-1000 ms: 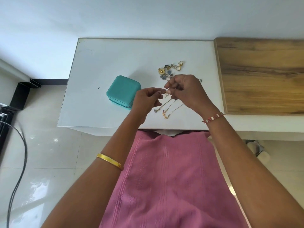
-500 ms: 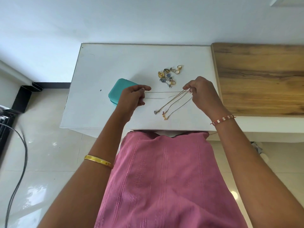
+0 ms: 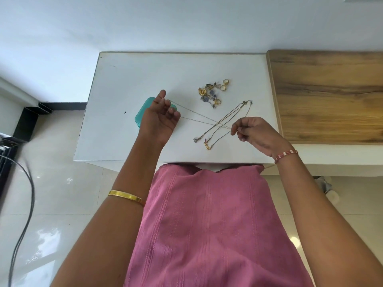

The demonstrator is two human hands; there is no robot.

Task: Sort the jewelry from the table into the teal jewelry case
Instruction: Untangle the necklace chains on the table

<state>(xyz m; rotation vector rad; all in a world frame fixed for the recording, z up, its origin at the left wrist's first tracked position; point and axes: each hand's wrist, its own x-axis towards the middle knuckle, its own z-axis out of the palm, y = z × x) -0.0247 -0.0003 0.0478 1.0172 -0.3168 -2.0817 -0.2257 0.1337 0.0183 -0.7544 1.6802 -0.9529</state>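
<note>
The teal jewelry case [image 3: 143, 112], a small rounded-corner box with its lid closed, sits on the white rectangular table [image 3: 128, 79] toward the left half, mostly hidden behind the person's left hand [image 3: 159, 119]; what lies inside cannot be seen. A wood-grain tabletop [image 3: 327, 94] butts against the white table's right edge, and a pale wall runs along the far edge. The far-left part of the white surface is bare, as is the strip along the near edge in front of the pink garment [image 3: 207, 224].

The left hand, raised palm-up over the case, pinches one end of a thin silvery chain [image 3: 199, 118] between its curled fingers. That chain stretches taut to the right hand [image 3: 255, 131], which pinches the other end just above the table near the right edge. Under it three gold pendant necklaces [image 3: 223, 125] lie fanned on the table, clasps far, pendants near. Beyond them rests a small heap of rings and earrings [image 3: 211, 93], apart from the case. A gold bangle [image 3: 126, 196] circles the left forearm; a red-and-white beaded bracelet [image 3: 286, 155] circles the right wrist.
</note>
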